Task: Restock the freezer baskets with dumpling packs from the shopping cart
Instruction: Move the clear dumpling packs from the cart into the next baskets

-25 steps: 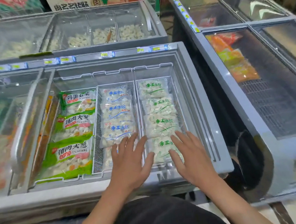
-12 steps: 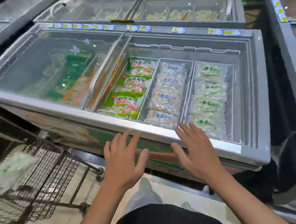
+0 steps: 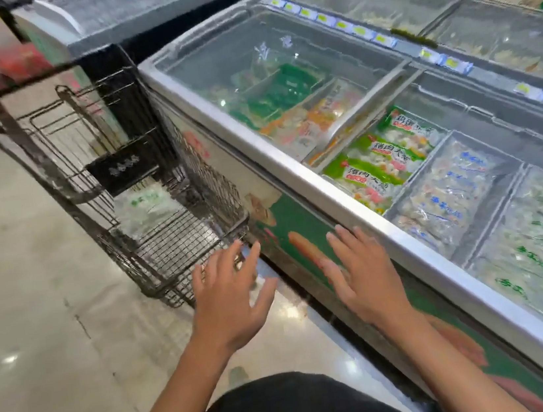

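A black wire shopping cart (image 3: 60, 157) stands at the left, against the freezer's front. A clear dumpling pack with green print (image 3: 146, 206) lies on its floor. The open chest freezer (image 3: 342, 203) holds wire baskets: green-labelled packs (image 3: 381, 160), blue-print packs (image 3: 448, 196) and green-print packs (image 3: 537, 240). My left hand (image 3: 232, 301) hovers empty, fingers spread, just past the cart's near corner. My right hand (image 3: 364, 278) is empty too, fingers apart, in front of the freezer's painted front panel below the rim.
A closed glass lid (image 3: 262, 65) covers the freezer's left half, with green and orange packs under it. More freezers stand behind (image 3: 443, 0) and at the far left (image 3: 120, 14). Shiny tiled floor (image 3: 39, 340) lies to the left of the cart.
The view has swung left from the baskets to the cart. Both hands have drawn back off the freezer rim and moved left and down toward the cart, still empty.
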